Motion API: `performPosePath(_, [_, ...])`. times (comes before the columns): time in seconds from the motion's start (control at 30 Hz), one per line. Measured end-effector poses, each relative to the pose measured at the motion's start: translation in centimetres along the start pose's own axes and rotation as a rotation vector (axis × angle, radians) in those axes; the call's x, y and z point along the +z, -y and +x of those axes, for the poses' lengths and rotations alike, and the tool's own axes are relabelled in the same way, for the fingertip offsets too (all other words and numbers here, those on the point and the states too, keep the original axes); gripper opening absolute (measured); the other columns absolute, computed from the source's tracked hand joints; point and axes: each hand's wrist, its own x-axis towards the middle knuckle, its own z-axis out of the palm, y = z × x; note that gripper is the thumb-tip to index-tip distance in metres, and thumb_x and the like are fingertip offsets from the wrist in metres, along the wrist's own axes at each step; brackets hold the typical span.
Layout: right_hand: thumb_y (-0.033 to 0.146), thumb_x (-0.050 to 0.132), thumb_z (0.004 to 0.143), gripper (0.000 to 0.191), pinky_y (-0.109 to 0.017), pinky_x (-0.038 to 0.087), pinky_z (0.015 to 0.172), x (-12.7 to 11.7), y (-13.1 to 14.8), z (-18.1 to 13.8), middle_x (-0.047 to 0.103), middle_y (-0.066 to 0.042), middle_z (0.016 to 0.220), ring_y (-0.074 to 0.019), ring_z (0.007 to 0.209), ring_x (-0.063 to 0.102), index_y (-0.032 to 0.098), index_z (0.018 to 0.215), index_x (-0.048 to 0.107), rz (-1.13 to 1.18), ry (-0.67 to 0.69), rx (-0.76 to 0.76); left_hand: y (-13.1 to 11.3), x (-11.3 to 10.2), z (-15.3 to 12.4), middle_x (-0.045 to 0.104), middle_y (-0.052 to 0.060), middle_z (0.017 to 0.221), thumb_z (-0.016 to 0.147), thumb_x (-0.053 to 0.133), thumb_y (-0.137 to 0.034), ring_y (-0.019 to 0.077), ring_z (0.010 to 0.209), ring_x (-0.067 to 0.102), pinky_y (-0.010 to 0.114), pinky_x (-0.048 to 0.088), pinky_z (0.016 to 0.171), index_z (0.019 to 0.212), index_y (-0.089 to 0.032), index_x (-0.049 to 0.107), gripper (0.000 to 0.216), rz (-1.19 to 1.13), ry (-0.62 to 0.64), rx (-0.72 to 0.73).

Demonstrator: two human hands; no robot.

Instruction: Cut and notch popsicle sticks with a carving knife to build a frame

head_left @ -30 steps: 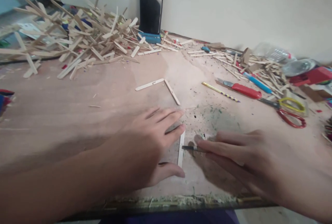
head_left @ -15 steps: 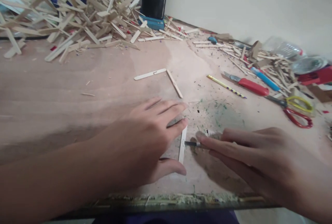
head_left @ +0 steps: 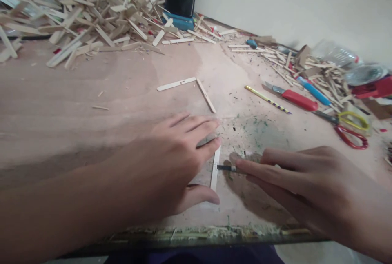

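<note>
A pale popsicle stick (head_left: 215, 174) lies on the table close to its front edge, with a small pencilled outline near its middle. My left hand (head_left: 183, 154) lies over it, pinning it down with the index finger at the upper end and the thumb at the lower end. In my right hand (head_left: 300, 178) is a slim cutting tool with a narrow dark blade (head_left: 226, 167), seemingly a craft knife; my fingers hide its handle. The blade tip touches the stick's right edge at the pencil mark. Beyond my left hand rest two notched popsicle sticks (head_left: 176, 84), end to end at an angle.
At right lie a yellow pencil (head_left: 266, 99), a red-handled knife (head_left: 298, 100), a blue pen-like tool (head_left: 314, 92) and scissors (head_left: 352, 127). Heaped popsicle sticks (head_left: 101, 15) fill the back left, beside a phone on a blue stand (head_left: 180, 21). Scraps and plastic (head_left: 339, 58) lie back right.
The whole view has shifted very slightly. Both hands keep nearly the same pose, and the blade stays at the stick's pencil mark.
</note>
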Motion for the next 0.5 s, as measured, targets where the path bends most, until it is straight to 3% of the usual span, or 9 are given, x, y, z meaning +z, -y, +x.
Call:
performPosePath(0.23, [0.032,0.034,0.133,0.037,-0.036,0.030,0.055,0.04,0.48,0.06,0.064,0.003,0.083,-0.0123,0.058,0.053,0.019,0.124,0.068,-0.024,-0.030,0.006,0.07,-0.38,0.18,0.067,0.028,0.170,0.103,0.079,-0.081,0.0476,0.156,0.066,0.069,0.056,0.130,0.151,-0.009,0.078,0.087,-0.014,0.018,0.009])
performPosePath(0.5, [0.029,0.036,0.132,0.035,-0.038,0.030,0.055,0.31,0.58,-0.60,0.068,0.002,0.088,-0.0126,0.060,0.057,0.018,0.138,0.068,-0.002,-0.017,0.019,0.02,-0.37,0.23,0.067,0.027,0.170,0.103,0.077,-0.083,0.0473,0.157,0.065,0.068,0.054,0.132,0.153,-0.010,0.077,0.089,0.001,0.037,-0.004])
